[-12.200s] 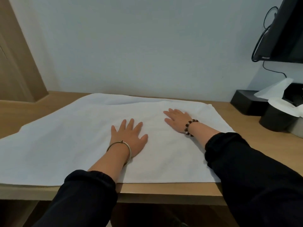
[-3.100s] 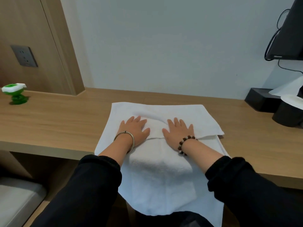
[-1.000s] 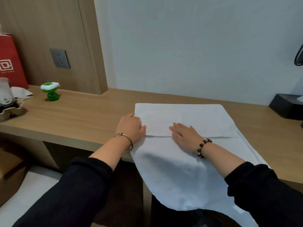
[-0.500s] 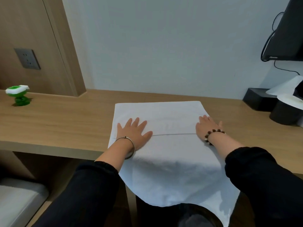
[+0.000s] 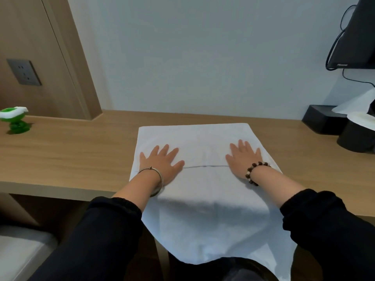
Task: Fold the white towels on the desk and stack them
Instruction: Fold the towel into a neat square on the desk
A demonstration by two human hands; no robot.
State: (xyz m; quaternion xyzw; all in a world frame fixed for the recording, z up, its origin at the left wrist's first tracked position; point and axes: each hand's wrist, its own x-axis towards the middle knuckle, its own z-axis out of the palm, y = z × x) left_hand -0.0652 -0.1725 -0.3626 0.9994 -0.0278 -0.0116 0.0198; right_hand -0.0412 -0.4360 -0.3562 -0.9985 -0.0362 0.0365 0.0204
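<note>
I've got L hand (image 5: 160,165) & R hand (image 5: 244,159) flat, fingers spread, pressing towel (image 5: 203,191) at table (image 5: 71,155) near edge, far flap folded in, near half hanging off; more folds + stacking left, no stack visible.

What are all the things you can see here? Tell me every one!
towel: one, white, on the desk, its near part hanging over the front edge
desk: one, light wood, across the middle
green toy: one, green and white, far left on the desk
wall socket: one, grey, on the wood panel at left
black box: one, black, right end of the desk
black round container: one, black, beside the box
screen: one, black, upper right
left hand: one, flat on the towel, silver bangle
right hand: one, flat on the towel, bead bracelet
</note>
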